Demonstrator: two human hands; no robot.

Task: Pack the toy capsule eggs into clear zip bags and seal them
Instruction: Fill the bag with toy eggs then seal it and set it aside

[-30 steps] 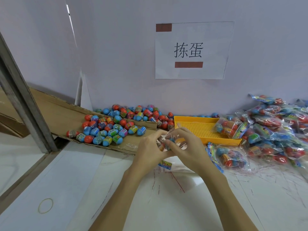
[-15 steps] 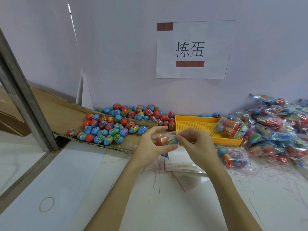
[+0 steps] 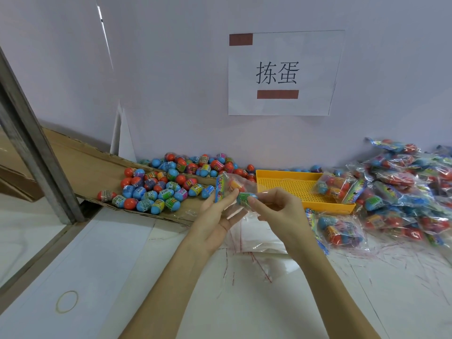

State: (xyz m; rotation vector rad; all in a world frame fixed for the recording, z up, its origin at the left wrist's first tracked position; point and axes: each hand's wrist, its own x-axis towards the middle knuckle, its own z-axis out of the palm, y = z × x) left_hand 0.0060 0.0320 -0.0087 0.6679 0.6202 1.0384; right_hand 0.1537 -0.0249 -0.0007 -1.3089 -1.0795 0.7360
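Bag (image 3: 231,185), clear crinkled film with a printed header strip, holds an orange egg and a green-wrapped blue one (image 3: 245,198); it is raised between your hands above the white table (image 3: 244,302). Your left hand (image 3: 215,216) lies palm-up under it, fingers nearly straight, thumb against the film. Your right hand (image 3: 278,211) pinches the bag's right end, fingers curled. Yellow tray (image 3: 293,187), perforated plastic, carries one filled bag (image 3: 333,185) on its right edge. Cardboard sheet (image 3: 80,172) bears loose glossy eggs (image 3: 156,189). Filled bags (image 3: 401,189) are heaped at right.
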